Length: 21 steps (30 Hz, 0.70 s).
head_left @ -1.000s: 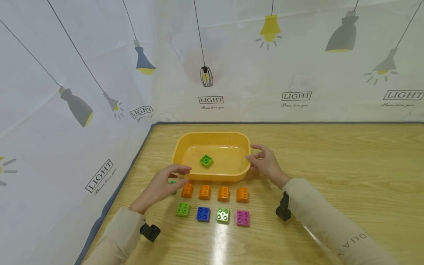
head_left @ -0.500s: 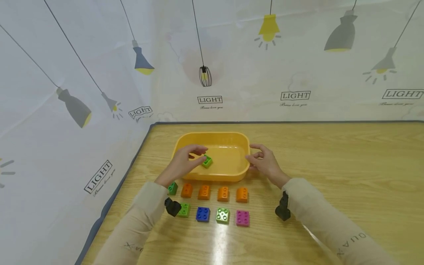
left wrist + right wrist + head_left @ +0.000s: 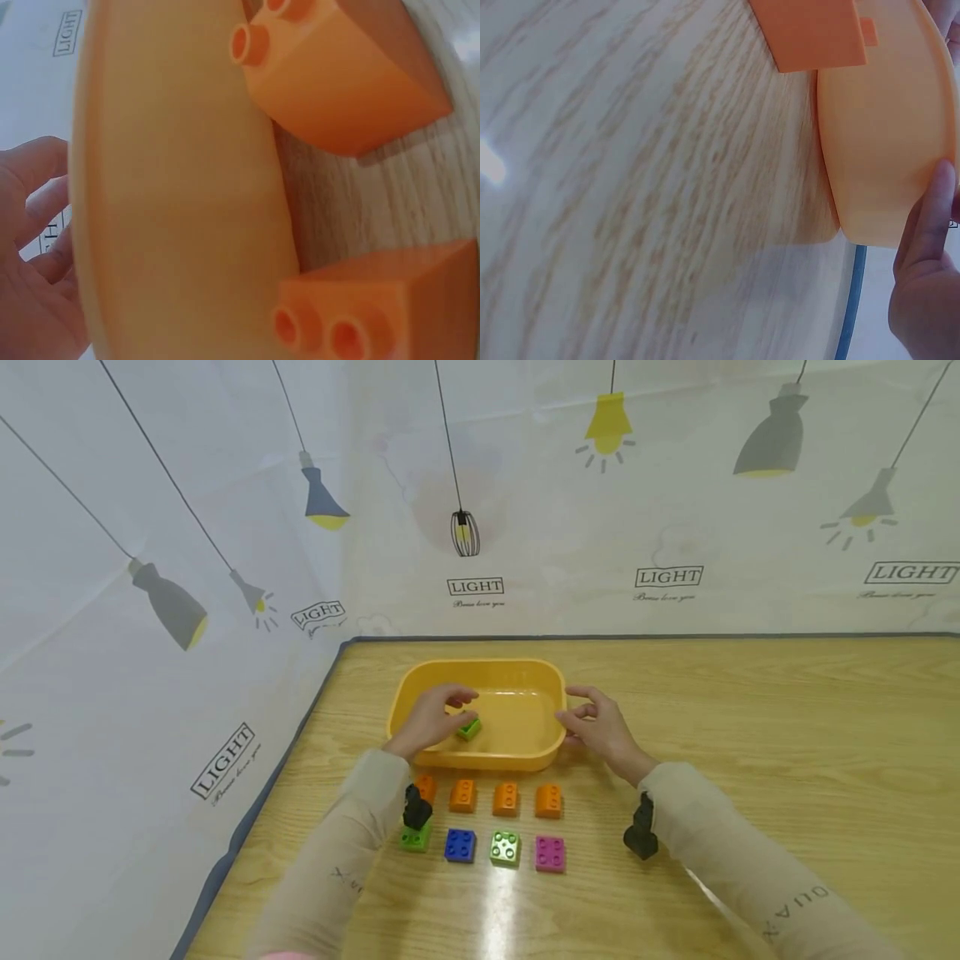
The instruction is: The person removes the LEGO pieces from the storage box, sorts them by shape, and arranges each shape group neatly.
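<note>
In the head view my left hand (image 3: 433, 718) is over the left part of a yellow plastic tray (image 3: 528, 760). Its fingers are loosely bent, with a gap between thumb and fingertips. Just under the thumb lies a light green toy building block (image 3: 469, 731), partly hidden by the hand; whether they touch is unclear. At the tray's right end, my right hand (image 3: 600, 727) pinches the rim. The right wrist view shows that thumb (image 3: 935, 214) against the tray's outer wall (image 3: 885, 135). From the left wrist, the tray wall (image 3: 180, 165) covers part of my left hand (image 3: 34, 255).
In front of the tray stands a row of orange curved blocks (image 3: 506, 799). Nearer are a light green block (image 3: 415, 837), a blue block (image 3: 460, 845), a shiny green block (image 3: 505, 848) and a pink block (image 3: 550, 854). Wooden tabletop (image 3: 750, 735) extends rightward.
My left hand has moved from the tray's front left edge up and right, over the green block inside. The left sleeve now covers the dark green block. My right hand stays at the rim.
</note>
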Motion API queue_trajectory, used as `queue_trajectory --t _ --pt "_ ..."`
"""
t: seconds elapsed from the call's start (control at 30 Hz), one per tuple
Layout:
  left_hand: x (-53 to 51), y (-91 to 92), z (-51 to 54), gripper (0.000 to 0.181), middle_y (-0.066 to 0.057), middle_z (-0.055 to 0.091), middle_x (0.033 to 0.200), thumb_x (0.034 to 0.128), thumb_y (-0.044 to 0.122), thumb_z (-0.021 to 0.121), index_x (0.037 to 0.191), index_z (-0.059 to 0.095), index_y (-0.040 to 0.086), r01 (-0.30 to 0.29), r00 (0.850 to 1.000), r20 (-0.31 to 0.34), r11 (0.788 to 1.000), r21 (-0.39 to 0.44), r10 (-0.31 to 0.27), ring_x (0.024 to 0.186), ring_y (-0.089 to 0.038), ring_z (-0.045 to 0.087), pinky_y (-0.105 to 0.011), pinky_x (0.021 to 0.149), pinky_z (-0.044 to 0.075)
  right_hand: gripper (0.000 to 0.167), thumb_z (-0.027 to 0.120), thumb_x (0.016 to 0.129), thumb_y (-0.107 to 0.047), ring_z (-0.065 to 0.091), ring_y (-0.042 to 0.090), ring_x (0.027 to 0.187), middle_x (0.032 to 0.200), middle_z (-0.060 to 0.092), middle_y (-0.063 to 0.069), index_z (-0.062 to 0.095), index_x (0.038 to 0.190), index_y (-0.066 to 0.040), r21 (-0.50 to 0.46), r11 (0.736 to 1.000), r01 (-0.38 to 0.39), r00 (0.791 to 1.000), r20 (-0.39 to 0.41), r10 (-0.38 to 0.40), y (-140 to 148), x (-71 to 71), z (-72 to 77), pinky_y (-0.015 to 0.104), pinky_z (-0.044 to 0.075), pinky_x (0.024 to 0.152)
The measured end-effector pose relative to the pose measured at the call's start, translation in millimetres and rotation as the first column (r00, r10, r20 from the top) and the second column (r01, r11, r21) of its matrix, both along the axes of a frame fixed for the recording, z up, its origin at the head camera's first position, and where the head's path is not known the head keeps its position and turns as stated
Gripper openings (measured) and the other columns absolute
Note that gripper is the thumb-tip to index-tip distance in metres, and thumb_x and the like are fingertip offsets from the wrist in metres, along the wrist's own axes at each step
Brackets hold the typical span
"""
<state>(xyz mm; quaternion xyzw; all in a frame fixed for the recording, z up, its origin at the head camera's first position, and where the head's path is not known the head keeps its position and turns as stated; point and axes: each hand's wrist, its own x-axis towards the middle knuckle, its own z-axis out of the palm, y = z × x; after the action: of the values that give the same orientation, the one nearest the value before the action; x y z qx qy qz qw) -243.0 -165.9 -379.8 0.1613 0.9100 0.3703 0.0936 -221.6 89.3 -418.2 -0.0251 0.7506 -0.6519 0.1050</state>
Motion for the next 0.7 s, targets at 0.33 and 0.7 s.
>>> queue_trajectory --t 0.33,0.7 --pt "-10.6 6.4 -13.9 0.042 -0.012 0.05 0.119 0.0807 0.011 0.065 0.12 0.053 0.003 -0.049 0.991 0.118 0.997 -0.067 0.057 0.107 -0.027 0.045 -0.038 0.089 0.039 0.05 0.055 0.088 -0.011 0.059 0.012 0.069 0.1 0.053 0.029 0.034 0.131 0.001 -0.006 1.0 -0.003 1.0 -0.008 0.003 0 0.0 -0.1 0.038 0.05 0.073" --pt "-11.5 6.4 -23.2 0.042 -0.012 0.051 0.115 0.0783 0.013 0.068 0.118 0.056 0.006 -0.084 0.99 0.103 0.989 -0.119 0.096 0.1 -0.026 0.049 -0.037 0.083 0.043 0.049 0.055 0.088 -0.011 0.059 0.016 0.069 0.098 0.053 0.028 0.035 0.131 0.001 0.004 1.0 0.001 1.0 -0.011 -0.001 0 -0.2 -0.2 0.038 0.05 0.072"
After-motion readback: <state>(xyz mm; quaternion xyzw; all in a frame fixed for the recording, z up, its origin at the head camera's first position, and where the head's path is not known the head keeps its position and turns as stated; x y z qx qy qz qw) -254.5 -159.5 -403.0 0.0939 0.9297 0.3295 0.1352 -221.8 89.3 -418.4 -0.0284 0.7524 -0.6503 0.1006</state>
